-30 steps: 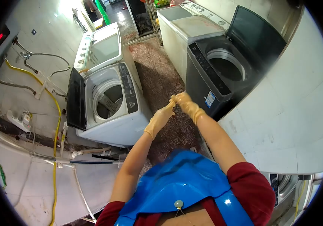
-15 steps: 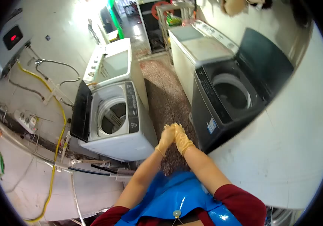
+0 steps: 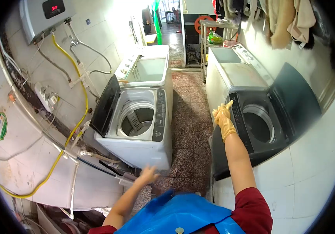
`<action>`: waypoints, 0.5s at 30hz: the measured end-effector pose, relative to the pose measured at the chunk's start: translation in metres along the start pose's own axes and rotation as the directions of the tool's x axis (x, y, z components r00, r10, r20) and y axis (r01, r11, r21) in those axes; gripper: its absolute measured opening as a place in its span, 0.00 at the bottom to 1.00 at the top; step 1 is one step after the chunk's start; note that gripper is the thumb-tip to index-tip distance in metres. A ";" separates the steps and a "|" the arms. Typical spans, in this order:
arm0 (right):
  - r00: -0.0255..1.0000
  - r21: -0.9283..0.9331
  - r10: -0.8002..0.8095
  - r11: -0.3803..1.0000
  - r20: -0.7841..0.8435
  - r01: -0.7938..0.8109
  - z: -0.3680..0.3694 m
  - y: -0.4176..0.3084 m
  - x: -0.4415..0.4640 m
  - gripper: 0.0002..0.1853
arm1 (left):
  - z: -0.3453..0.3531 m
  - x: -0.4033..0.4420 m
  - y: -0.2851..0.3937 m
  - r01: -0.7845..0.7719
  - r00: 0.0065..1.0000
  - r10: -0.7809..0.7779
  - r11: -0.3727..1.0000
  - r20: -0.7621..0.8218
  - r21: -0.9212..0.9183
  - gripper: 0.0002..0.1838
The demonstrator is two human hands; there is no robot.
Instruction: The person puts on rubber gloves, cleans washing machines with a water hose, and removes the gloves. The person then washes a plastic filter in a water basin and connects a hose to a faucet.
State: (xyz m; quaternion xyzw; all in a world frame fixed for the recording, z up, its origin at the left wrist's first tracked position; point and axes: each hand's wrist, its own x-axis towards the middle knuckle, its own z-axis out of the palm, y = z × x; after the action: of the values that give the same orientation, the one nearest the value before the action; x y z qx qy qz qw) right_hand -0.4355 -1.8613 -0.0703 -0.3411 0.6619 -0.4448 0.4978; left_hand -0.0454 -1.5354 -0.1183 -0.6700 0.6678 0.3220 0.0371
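Note:
My right hand (image 3: 224, 119) wears a yellow rubber glove and is raised beside the control panel of the dark top-loading washing machine (image 3: 242, 124). Its fingers are bent around bunched yellow rubber, which looks like the glove from my other hand; the fine shape is hard to make out. My left hand (image 3: 148, 175) is bare, slightly blurred, with its fingers apart and nothing in it. It is low, near the front of the white washing machine (image 3: 144, 150), whose lid stands up and whose drum shows.
A white twin-tub washer (image 3: 151, 70) stands behind the white machine, another (image 3: 241, 74) behind the dark one. A speckled floor (image 3: 191, 128) runs between them to a doorway. A yellow hose (image 3: 86, 97) and heater (image 3: 44, 17) are on the left wall; clothes (image 3: 284, 23) hang right.
My hands, clasped together and both gloved before, have come apart. The left is now bare and lower left; the right has moved up and right. The view has tilted up.

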 end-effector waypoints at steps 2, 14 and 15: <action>0.992 0.546 -0.121 0.829 -0.037 0.121 0.020 -0.002 -0.002 0.18 | -0.022 -0.028 -0.014 0.182 0.974 -0.011 0.623 -0.224 0.760 0.36; 0.766 0.232 -0.324 0.945 0.555 0.231 0.151 0.026 -0.130 0.06 | -0.124 0.074 0.121 -0.478 0.825 0.316 0.833 -0.469 -0.279 0.73; 0.524 0.153 -0.647 0.698 0.554 0.700 0.153 0.059 -0.098 0.07 | -0.110 0.090 0.116 -0.644 0.695 0.392 0.712 -0.602 -0.280 0.57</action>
State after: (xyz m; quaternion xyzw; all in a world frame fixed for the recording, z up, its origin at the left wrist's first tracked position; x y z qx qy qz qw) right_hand -0.2623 -1.7898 -0.1066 -0.7077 0.3164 -0.4489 0.4443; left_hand -0.1190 -1.6790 -0.0311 -0.4928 0.7198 0.2853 -0.3970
